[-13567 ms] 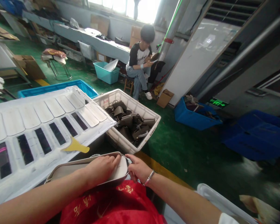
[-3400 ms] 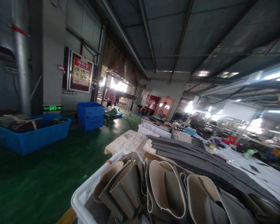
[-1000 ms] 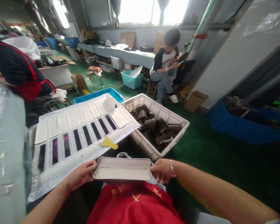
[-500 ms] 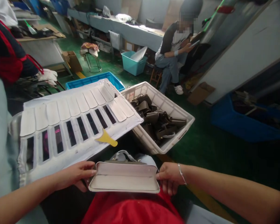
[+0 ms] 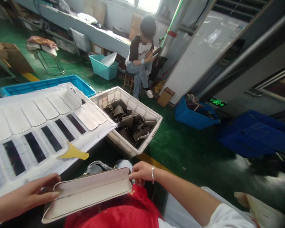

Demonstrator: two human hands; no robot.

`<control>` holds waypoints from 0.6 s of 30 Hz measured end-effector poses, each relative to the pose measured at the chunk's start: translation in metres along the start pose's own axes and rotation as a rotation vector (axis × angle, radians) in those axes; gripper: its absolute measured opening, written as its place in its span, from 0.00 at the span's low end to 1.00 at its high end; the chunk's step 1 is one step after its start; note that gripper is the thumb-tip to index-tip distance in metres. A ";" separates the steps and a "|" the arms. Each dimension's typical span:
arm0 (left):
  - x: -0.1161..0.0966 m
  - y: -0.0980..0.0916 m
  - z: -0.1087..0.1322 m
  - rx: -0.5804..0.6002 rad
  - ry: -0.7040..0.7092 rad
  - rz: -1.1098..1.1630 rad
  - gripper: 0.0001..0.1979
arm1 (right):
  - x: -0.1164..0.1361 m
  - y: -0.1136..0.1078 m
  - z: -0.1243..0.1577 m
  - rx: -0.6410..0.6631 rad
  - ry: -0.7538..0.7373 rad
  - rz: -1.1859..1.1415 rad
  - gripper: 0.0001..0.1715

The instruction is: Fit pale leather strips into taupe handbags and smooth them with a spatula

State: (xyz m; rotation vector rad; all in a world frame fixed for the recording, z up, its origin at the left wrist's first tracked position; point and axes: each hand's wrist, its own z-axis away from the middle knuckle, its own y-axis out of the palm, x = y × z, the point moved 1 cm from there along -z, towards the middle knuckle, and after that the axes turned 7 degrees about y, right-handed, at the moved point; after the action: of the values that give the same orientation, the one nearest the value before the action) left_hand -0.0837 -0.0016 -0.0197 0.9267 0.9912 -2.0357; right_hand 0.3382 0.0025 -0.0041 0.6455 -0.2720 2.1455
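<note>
A small handbag [image 5: 90, 194] lies over my lap, its pale, long bottom facing up and its handle on the far side. My left hand [image 5: 41, 191] grips its left end, thumb on the pale face. At the other end, my right hand [image 5: 142, 173] pinches the corner with thumb and fingers. Beyond the bag is a white-covered board [image 5: 95, 136] bearing a row of pale rounded strips [image 5: 35, 110] and several dark slots. A yellow scraper [image 5: 73, 152] rests on the board's near edge.
A white crate [image 5: 154, 126] of dark bags stands beside the board, with a blue crate [image 5: 49, 83] behind. Farther off, a person [image 5: 142, 57] sits holding a phone. Blue bins [image 5: 197, 115] are at right, a stool [image 5: 46, 57] at back left.
The view has swung to the right, so the board and crates appear farther left. The bag is now tilted, its right end higher, with both hands still on its ends.
</note>
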 end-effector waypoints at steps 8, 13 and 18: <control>-0.138 0.091 -0.048 0.215 0.442 -0.248 0.19 | 0.011 0.011 0.010 -0.457 -0.666 0.336 0.22; -0.151 0.124 -0.061 0.349 0.585 -0.350 0.14 | 0.025 0.022 0.017 -0.612 -0.755 0.768 0.07; -0.145 0.123 -0.056 0.374 0.632 -0.394 0.19 | 0.026 0.024 0.015 -0.624 -0.747 0.963 0.09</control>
State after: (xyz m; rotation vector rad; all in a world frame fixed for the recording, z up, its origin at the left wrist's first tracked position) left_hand 0.1069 0.0248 0.0296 1.7652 1.2054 -2.3567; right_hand 0.3114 -0.0012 0.0233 1.0295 -1.8847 2.3303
